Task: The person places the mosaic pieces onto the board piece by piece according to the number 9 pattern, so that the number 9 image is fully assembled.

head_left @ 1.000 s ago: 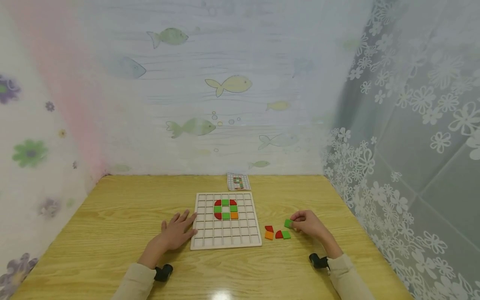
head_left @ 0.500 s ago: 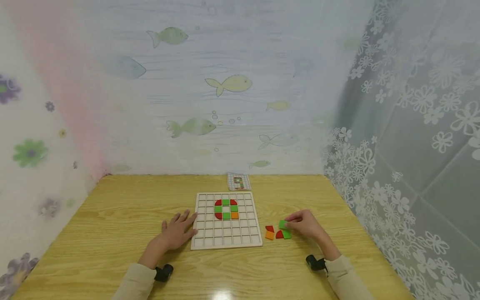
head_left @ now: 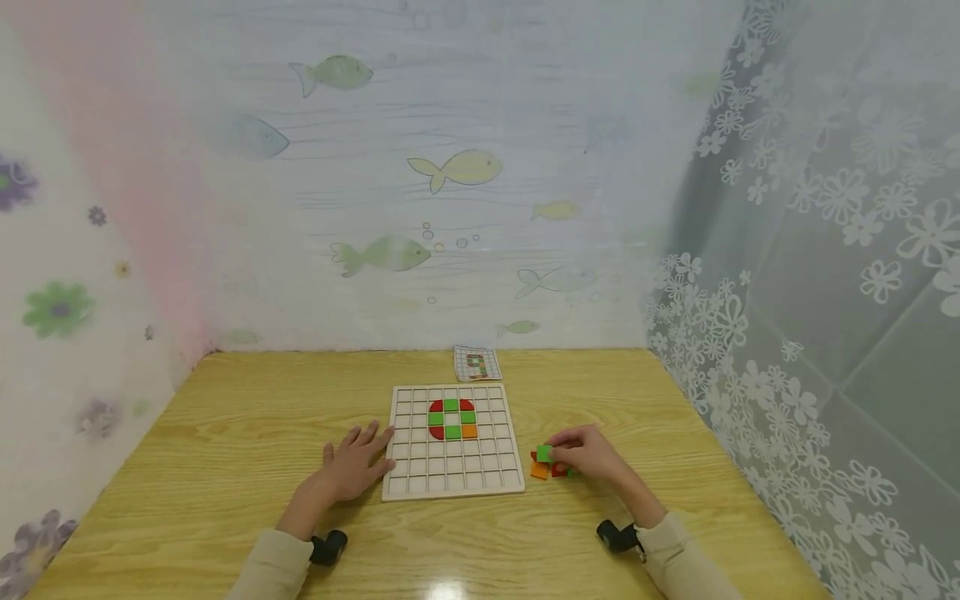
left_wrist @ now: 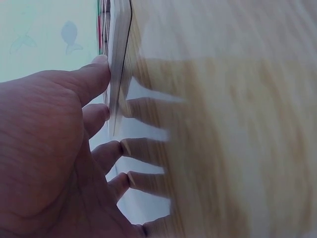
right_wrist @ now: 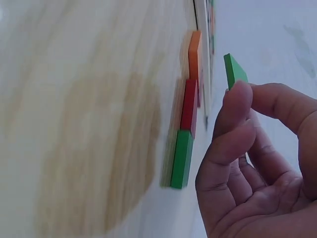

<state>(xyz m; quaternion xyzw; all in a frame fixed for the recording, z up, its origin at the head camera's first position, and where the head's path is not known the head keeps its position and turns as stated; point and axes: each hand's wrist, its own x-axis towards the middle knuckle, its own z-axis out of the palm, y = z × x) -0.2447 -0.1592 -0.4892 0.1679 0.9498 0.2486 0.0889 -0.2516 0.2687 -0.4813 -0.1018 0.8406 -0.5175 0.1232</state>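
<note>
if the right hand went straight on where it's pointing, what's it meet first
In the head view, the red piece partly hidden by its pinched green tile, then the grid board; the right hand looks raised, so it may clear both.

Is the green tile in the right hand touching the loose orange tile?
Apart. The right wrist view shows a plain gap between the green tile, pinched in the right hand, and the loose orange tile.
</note>
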